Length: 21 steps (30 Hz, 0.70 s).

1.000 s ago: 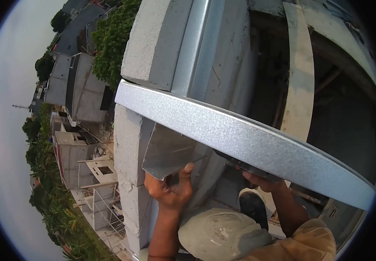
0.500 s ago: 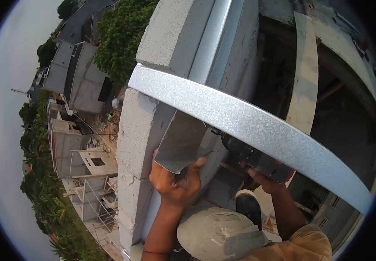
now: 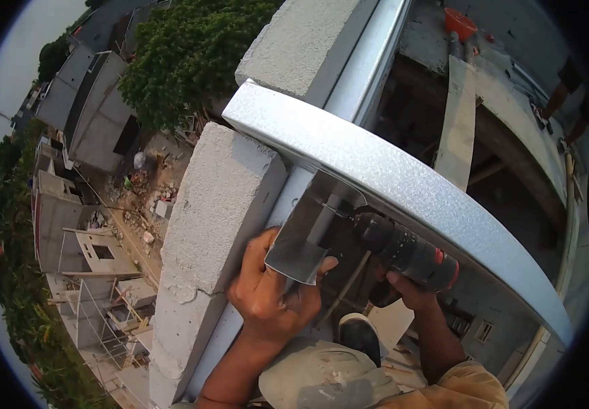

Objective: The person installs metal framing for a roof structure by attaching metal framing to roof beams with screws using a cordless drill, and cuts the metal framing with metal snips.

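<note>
High on a rough grey block wall (image 3: 212, 204), the left hand (image 3: 267, 293) grips a thin, bent metal plate (image 3: 308, 238) pressed against a speckled galvanised steel channel (image 3: 403, 184), while the right hand (image 3: 403, 290) clasps a dark cordless drill (image 3: 400, 249), its tip at the plate.

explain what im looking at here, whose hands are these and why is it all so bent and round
One camera, worn on a person's head, looks down at their own two bare hands; its wide lens bends straight lines. The left hand presses a small metal plate against a concrete block wall. The right hand grips a power drill, its tip at the plate. A long metal rail crosses above both. An orange bucket sits far off at the top. Houses and trees lie far below on the left, so the person is high up.
</note>
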### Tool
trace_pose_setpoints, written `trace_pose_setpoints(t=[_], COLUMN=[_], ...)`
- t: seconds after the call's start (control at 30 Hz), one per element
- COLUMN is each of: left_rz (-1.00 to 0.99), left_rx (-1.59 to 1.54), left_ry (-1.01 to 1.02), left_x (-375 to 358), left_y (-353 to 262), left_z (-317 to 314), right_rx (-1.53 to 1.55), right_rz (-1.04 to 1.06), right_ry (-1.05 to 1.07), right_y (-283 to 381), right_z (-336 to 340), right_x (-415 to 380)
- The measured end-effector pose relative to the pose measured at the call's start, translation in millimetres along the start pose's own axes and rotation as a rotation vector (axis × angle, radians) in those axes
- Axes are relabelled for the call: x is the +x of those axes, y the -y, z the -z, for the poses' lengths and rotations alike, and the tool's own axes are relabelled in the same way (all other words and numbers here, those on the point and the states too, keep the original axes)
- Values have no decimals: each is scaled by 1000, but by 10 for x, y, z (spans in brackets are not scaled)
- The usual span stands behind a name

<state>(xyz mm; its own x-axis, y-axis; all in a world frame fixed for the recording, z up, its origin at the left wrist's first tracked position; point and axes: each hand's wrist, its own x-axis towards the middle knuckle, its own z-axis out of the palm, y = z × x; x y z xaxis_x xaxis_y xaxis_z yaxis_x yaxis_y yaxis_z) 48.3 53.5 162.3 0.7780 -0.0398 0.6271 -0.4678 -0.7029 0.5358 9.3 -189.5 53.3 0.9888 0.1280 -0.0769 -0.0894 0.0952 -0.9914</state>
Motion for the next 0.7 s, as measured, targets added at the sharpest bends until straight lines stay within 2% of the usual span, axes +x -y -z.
trace_pose_setpoints(t=[0.13, 0.23, 0.3, 0.53, 0.63, 0.7], left_rz=[-42, 26, 41, 63, -14, -18], left_rx=[-18, -35, -38, -52, -50, -28], left_ry=[8, -6, -15, -20, 5, 12], left_x=[-35, -28, -27, -51, -45, -51], left_y=[74, 31, 32, 32, 58, 73], left_z=[0, -6, -20, -21, -3, 6], right_rx=[-41, 1, 23, -12, -29, -53], right_rz=[-59, -83, 8, -37, -72, -76], right_ry=[36, -7, 16, -5, -51, 9], right_y=[43, -10, 59, 48, -8, 43], right_z=[36, 33, -22, 7, 34, 27], right_x=[9, -22, 36, -8, -30, 2])
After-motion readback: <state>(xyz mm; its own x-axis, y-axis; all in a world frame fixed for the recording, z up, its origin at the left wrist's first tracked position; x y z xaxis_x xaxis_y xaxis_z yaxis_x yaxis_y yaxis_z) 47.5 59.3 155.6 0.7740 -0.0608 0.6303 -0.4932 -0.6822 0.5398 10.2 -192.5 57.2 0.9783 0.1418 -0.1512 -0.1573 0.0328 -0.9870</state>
